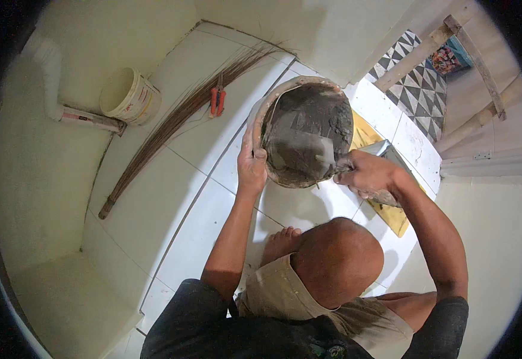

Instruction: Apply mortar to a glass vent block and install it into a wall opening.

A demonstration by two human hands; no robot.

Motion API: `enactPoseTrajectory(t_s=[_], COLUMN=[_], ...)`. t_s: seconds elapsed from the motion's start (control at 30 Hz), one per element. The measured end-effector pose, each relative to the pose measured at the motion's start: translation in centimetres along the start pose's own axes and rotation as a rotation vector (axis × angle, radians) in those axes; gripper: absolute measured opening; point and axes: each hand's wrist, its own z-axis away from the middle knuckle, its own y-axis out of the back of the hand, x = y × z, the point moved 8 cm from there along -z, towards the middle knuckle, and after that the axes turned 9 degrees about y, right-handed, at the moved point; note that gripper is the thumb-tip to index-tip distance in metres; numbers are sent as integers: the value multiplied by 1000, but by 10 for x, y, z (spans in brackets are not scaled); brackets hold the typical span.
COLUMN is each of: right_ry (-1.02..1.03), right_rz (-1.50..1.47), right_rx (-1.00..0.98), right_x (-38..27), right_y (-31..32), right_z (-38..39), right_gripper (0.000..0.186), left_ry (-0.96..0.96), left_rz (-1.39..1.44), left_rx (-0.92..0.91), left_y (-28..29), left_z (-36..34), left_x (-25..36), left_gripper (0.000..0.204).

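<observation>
A round bucket (258, 128) with a crusted rim is tilted toward me, and wet grey mortar (312, 110) coats its inside. On its left side my left hand (252, 164) is closed around the wall, thumb near the rim and fingers outside. My right hand (365, 173) is closed at the lower right rim, gripping what looks like a trowel; its handle is mostly hidden by my fingers. The flat, pale blade (312, 154) lies against the mortar inside the bucket. Just behind my right hand a grey metal piece (395, 154) is partly covered.
A yellow board (397, 220) lies on the white tiles under the metal piece. To the left are a stick broom (171, 128), red-handled pliers (217, 102), a cream bucket (130, 99) and a white pipe (49, 78). Wooden poles (416, 57) cross the opening at upper right.
</observation>
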Motion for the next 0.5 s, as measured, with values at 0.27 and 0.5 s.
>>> enactPoseTrajectory(t_s=[0.27,0.5], right_ry=[-28,210], right_rz=[-1136,-1434], right_rx=[-135,-74], right_x=[24,22], right_y=[-48,-60], right_z=[20,25], right_gripper=[28,33], left_ry=[68,292], left_rz=[202,-552], left_rx=[-12,172], left_y=[16,51], left_z=[-8,-10], left_x=[-6,-16], left_gripper=[74,50])
